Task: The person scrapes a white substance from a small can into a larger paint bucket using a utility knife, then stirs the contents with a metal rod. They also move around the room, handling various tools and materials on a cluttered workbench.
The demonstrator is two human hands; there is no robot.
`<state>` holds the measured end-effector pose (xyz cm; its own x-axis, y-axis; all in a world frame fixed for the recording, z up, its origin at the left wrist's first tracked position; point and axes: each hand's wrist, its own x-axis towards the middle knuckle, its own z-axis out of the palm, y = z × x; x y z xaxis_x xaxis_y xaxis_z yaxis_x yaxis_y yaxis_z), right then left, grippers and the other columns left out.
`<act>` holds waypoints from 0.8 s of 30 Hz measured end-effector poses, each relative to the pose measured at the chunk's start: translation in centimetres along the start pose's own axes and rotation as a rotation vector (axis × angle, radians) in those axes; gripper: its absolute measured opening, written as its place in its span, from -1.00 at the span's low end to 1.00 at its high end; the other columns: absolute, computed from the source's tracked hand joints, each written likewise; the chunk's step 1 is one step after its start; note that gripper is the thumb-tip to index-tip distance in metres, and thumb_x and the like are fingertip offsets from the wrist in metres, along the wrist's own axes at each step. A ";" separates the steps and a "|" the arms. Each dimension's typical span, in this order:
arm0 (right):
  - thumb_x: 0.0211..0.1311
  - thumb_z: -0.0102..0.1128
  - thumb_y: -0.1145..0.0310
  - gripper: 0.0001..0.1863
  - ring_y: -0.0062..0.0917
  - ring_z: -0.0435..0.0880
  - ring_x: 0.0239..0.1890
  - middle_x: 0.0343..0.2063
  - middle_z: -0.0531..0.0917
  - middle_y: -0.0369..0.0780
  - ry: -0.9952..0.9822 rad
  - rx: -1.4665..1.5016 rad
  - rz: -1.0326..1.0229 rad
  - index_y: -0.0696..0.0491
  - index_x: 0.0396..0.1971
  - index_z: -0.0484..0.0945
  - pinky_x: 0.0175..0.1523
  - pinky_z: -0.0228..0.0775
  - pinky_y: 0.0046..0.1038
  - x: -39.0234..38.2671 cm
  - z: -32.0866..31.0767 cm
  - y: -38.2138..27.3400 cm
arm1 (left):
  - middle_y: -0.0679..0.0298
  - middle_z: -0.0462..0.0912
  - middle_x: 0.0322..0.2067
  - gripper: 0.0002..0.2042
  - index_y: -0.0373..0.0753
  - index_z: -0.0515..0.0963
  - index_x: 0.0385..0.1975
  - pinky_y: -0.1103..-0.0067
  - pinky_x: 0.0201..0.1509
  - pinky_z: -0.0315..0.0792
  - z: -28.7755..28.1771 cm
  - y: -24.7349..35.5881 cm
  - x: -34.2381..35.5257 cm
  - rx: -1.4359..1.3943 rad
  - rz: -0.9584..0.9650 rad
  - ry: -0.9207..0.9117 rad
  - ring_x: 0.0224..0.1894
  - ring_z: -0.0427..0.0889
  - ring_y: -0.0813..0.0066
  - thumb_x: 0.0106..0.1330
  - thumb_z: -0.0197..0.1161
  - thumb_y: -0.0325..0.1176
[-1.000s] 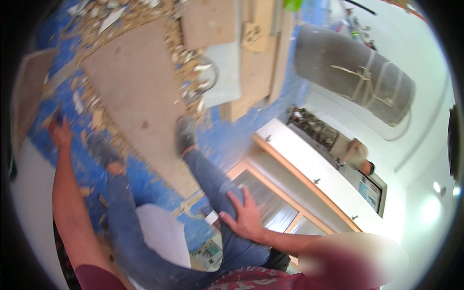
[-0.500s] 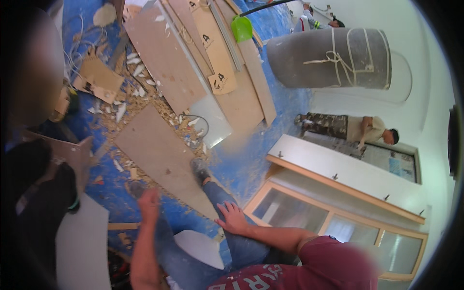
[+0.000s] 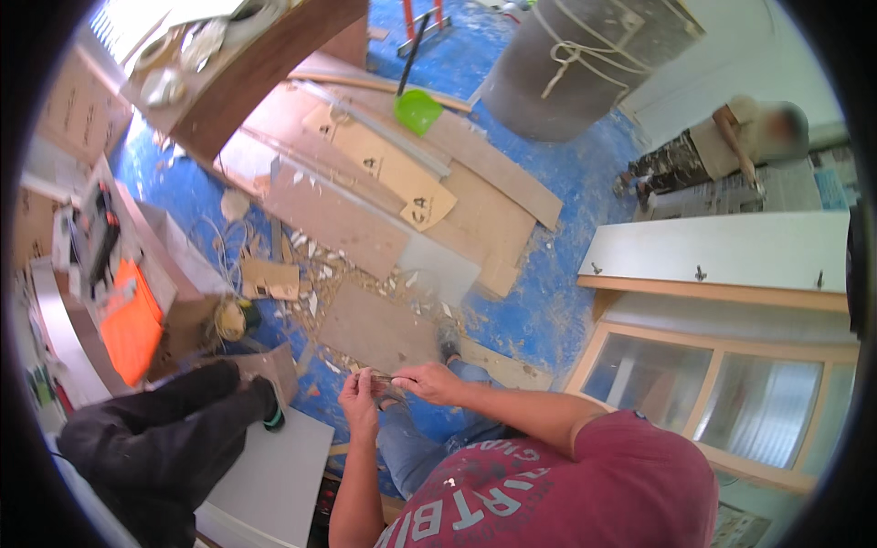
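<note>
The left hand [image 3: 359, 393] and the right hand [image 3: 435, 384] are close together over the person's blue jeans [image 3: 413, 449], a thin dark piece [image 3: 384, 378] between them; each grip is clamped on one end of it; the piece is too small to tell what it is; beyond it a brown board [image 3: 375, 327] lies on the blue floor [image 3: 548, 215], wood chips [image 3: 315, 292] beside it; farther off are stacked boards [image 3: 343, 219] and a green dustpan [image 3: 418, 111]; to the left, another person's dark trousers [image 3: 155, 434] show beside a grey panel [image 3: 279, 461].
</note>
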<state>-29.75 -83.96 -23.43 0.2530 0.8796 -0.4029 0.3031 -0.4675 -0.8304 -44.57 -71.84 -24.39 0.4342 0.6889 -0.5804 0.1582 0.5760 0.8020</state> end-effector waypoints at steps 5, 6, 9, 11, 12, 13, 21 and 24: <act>0.44 0.11 0.00 -0.63 -0.09 0.67 -0.37 -0.44 0.68 -0.03 -0.108 0.101 -0.045 -0.02 -0.07 0.67 -0.22 0.49 -0.18 0.7 -11.0 -3.0 | 0.30 0.71 -0.38 -0.80 -0.33 0.66 -0.15 0.65 -0.30 0.50 6.9 5.5 -0.9 0.191 0.256 -0.068 -0.40 0.63 0.63 0.48 0.24 -0.32; 0.44 0.10 0.00 -0.63 -0.12 0.67 -0.39 -0.46 0.67 -0.04 -0.123 0.181 -0.055 -0.02 -0.10 0.68 -0.22 0.49 -0.18 1.0 -13.0 -3.4 | 0.29 0.72 -0.37 -0.81 -0.34 0.66 -0.13 0.65 -0.29 0.51 8.8 6.8 -0.8 0.278 0.349 -0.064 -0.40 0.63 0.63 0.48 0.25 -0.33; 0.44 0.09 0.02 -0.63 -0.18 0.67 -0.40 -0.47 0.68 -0.07 -0.047 -0.044 -0.084 0.00 -0.15 0.67 -0.20 0.49 -0.21 0.1 -19.7 -5.4 | 0.28 0.72 -0.37 -0.81 -0.37 0.66 -0.12 0.64 -0.25 0.52 14.7 10.3 -0.8 0.487 0.572 -0.058 -0.37 0.64 0.63 0.46 0.27 -0.36; 0.43 0.11 0.01 -0.63 -0.18 0.68 -0.38 -0.46 0.69 -0.08 0.078 -0.024 -0.119 0.00 -0.14 0.68 -0.19 0.50 -0.22 -0.5 -22.9 -5.7 | 0.27 0.72 -0.37 -0.80 -0.39 0.66 -0.13 0.64 -0.23 0.53 17.5 12.5 -0.4 0.577 0.640 -0.097 -0.36 0.64 0.62 0.45 0.28 -0.37; 0.43 0.11 0.01 -0.63 -0.18 0.68 -0.37 -0.45 0.69 -0.08 0.139 -0.006 -0.123 0.00 -0.14 0.68 -0.19 0.50 -0.23 -1.1 -23.8 -5.6 | 0.25 0.72 -0.39 -0.82 -0.39 0.68 -0.16 0.63 -0.25 0.52 18.9 12.7 0.4 0.426 0.500 -0.137 -0.36 0.64 0.61 0.43 0.30 -0.39; 0.41 0.12 0.01 -0.63 -0.15 0.69 -0.32 -0.40 0.70 -0.07 0.159 -0.030 -0.080 0.00 -0.14 0.68 -0.16 0.50 -0.22 -1.5 -24.9 -5.6 | 0.25 0.73 -0.39 -0.83 -0.38 0.68 -0.17 0.63 -0.26 0.52 20.0 12.9 1.1 0.378 0.484 -0.193 -0.36 0.64 0.61 0.42 0.30 -0.39; 0.39 0.15 0.10 -0.68 -0.14 0.70 -0.24 -0.31 0.72 -0.04 0.551 0.107 0.088 0.03 -0.13 0.67 -0.14 0.50 -0.25 -4.7 -35.9 -8.6 | 0.18 0.76 -0.38 -0.86 -0.36 0.70 -0.20 0.58 -0.26 0.52 32.9 19.7 5.9 0.487 0.691 -0.552 -0.37 0.66 0.59 0.39 0.31 -0.42; 0.39 0.15 0.13 -0.69 -0.16 0.72 -0.24 -0.31 0.73 -0.03 0.520 0.207 0.206 0.04 -0.10 0.68 -0.13 0.50 -0.29 -4.3 -39.8 -7.3 | 0.14 0.75 -0.38 -0.85 -0.33 0.71 -0.15 0.56 -0.26 0.53 37.2 22.2 7.7 0.660 0.878 -0.637 -0.39 0.68 0.53 0.37 0.32 -0.44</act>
<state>3.50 -87.85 -0.37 0.7198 0.5901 -0.3656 0.0282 -0.5511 -0.8340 -4.69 -70.09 -5.77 0.9358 0.2880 0.2032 -0.0674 -0.4197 0.9052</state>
